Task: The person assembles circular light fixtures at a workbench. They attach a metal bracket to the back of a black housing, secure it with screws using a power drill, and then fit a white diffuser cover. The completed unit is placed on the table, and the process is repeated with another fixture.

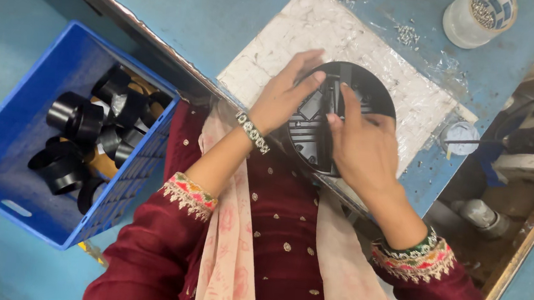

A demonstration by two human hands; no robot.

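- Both hands are laid on a round black plastic disc (311, 131); the grip of the left hand (283, 96) is spread flat over its upper left rim, fingers extended, nothing clenched.
- Fingertips of the right hand (361, 149) are pressed on a narrow black piece (336, 95) at the disc's middle; whether that piece is pinched or only touched cannot be told.
- The disc is seen ribbed side up, resting on a white board (356, 41) wrapped in clear film, at the near edge of the blue bench (215, 8).
- A beaded bracelet (253, 133) is worn on the left wrist, and dark red sleeves with embroidered cuffs are seen on both arms.
- Small metal screws (407, 34) are scattered on the bench beyond the board, near a clear tub (470, 23).
- A blue crate (20, 139) filled with black plastic rings (77, 119) is set on the floor to the left, well apart from the disc.
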